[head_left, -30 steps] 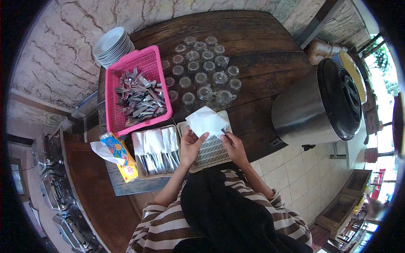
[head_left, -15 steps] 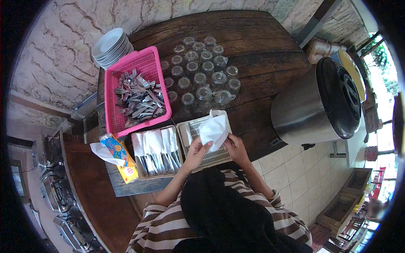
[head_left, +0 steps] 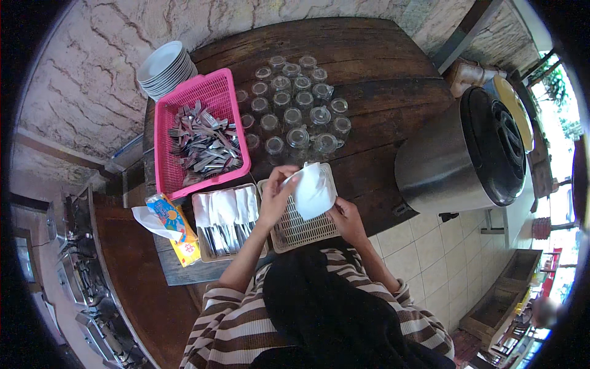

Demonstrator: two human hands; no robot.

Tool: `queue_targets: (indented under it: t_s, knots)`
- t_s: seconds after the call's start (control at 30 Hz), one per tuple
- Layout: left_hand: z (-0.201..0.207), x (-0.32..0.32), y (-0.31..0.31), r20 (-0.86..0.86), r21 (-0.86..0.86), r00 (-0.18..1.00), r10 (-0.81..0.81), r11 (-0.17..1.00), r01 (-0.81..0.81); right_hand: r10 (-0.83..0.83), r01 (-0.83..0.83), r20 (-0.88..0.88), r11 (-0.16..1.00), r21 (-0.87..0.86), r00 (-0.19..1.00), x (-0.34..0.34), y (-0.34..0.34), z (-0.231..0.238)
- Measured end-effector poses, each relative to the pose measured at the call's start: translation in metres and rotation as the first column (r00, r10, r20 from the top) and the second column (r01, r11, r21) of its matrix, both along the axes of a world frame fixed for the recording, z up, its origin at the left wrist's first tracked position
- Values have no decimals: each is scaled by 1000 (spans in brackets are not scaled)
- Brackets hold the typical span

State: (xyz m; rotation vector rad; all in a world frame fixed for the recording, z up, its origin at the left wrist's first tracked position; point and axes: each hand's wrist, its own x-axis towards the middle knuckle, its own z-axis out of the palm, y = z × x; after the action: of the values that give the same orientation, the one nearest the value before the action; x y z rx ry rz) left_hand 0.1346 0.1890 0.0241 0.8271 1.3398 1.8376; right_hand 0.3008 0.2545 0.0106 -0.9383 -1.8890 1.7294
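Over a cream slatted basket (head_left: 284, 238), both my hands hold a white paper napkin (head_left: 315, 194) spread between them. My left hand (head_left: 276, 200) has its fingers curled and closed at the napkin's upper left edge. The lower right corner sits between the thumb and fingers of my right hand (head_left: 348, 221). Immediately left of the basket, a second cream tray (head_left: 212, 254) contains several sets of cutlery (head_left: 230, 237) with their upper ends wrapped in white napkins. A yellow and blue pack of paper napkins (head_left: 178, 230) lies beyond it, one white sheet sticking out.
A pink basket (head_left: 161, 147) full of loose forks and other cutlery (head_left: 206, 144) stands at the left. Behind it rises a stack of white plates (head_left: 166, 67). Several upturned glass mugs (head_left: 298, 136) cover the table's middle. A large metal pot with a black lid (head_left: 442, 154) stands right.
My left hand has moved up and left, from the napkin's lower left to its upper left edge. The napkin now hangs more spread out, while my right hand stays at its lower right.
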Motion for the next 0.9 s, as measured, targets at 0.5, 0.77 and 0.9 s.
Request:
queue_targets:
  t_s: [0.5,0.77,0.9]
  knots:
    - [-2,10,-16,-464,44,755,463,863,-503,-51,51,-3,998,42,999,-2,1,10]
    - [-17,48,-19,422,-108,906,34,994,13,14,-27,50,962,271,999,-4,-4,19]
    - [-19,49,-14,387,-123,922,1,991,51,135,-145,79,979,141,988,-2,-11,-7]
